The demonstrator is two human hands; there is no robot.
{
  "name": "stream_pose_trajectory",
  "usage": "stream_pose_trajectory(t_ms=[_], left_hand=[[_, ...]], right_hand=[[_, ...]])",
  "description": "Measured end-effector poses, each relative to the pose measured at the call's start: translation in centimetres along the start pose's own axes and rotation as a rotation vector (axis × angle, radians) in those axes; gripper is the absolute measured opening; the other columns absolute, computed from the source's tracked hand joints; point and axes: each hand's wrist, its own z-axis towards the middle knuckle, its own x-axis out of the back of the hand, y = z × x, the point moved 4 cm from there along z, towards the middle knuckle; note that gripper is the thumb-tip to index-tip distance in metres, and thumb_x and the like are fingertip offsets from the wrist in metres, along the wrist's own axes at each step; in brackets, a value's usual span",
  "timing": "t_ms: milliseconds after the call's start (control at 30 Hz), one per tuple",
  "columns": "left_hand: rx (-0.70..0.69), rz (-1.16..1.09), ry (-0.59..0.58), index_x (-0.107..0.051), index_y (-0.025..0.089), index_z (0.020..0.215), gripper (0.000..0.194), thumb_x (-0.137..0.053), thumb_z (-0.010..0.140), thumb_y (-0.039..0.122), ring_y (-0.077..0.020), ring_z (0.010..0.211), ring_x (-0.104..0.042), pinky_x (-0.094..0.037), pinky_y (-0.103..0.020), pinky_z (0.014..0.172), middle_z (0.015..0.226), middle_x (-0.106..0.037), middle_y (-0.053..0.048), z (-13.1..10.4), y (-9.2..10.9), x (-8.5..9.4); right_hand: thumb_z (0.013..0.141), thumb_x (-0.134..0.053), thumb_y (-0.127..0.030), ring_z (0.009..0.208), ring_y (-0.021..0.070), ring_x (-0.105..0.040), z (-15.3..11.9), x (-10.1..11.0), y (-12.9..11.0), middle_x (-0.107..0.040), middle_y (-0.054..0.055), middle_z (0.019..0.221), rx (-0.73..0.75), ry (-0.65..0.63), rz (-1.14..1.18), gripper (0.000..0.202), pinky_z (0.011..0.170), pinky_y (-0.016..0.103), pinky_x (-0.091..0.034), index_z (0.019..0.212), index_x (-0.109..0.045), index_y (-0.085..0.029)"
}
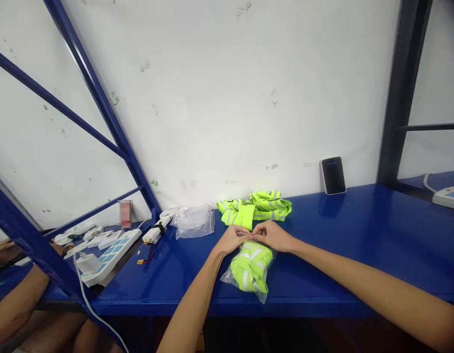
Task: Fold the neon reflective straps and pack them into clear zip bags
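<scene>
Head view: the clear bag (263, 296), with bright yellow cloth (249, 268) bunched inside, lies on the blue desk (322, 230) near its front edge. Both hands are at the bag's mouth, on the side facing the wall (227, 98). The left hand (231, 239) has its grip closed on the mouth, finger and thumb pinching the thin film; the right hand (274, 236) pinches it just beside, the two sets of fingertips nearly meeting. Behind the bag sits a loose heap of the same cloth (273, 208) with pale stripes; empty bags (194, 221) lie to its left, and a small dark-faced device (333, 175) stands to its right, farther back.

The bag should handle as light and soft, with little to break. Its film looks slick and limp, so it would probably crease or slide under a loose touch, while the springy cloth may push back against the mouth. The best hold looks to be the flat strip along the mouth, pinched between thumb and finger with the hands close together. For lifting, a palm under the full middle would likely serve better than the loose corners, which carry no weight.
</scene>
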Motion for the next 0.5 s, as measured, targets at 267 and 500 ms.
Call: stream_pose_trajectory(t_ms=[267, 500], left_hand=[[-0.084, -0.054, 0.185, -0.067, 0.01, 0.074, 0.027, -0.072, 0.069, 0.036, -0.0122, 0.062, -0.055, -0.039, -0.023, 0.061, 0.068, -0.064, -0.004, -0.5, 0.1, 0.3], [-0.051, -0.072, 0.057, -0.069, 0.011, 0.085, 0.027, -0.072, 0.067, 0.03, -0.0128, 0.065, -0.058, -0.04, -0.022, 0.061, 0.076, -0.068, -0.005, -0.6, 0.2, 0.1]], right_hand=[[0.076, -0.06, -0.038, 0.052, 0.0111, -0.043, 0.1, 2.1, 0.1, -0.058, 0.001, 0.056, -0.099, -0.174, 0.014, 0.029, 0.05, 0.024, -0.03, 0.07, -0.073, -0.012], [0.074, -0.065, -0.038, 0.059, 0.014, -0.051, 0.2, 1.6, -0.1, -0.065, 0.004, 0.065, -0.004, -0.16, -0.003, 0.029, 0.055, 0.025, -0.035, 0.079, -0.075, -0.012]])
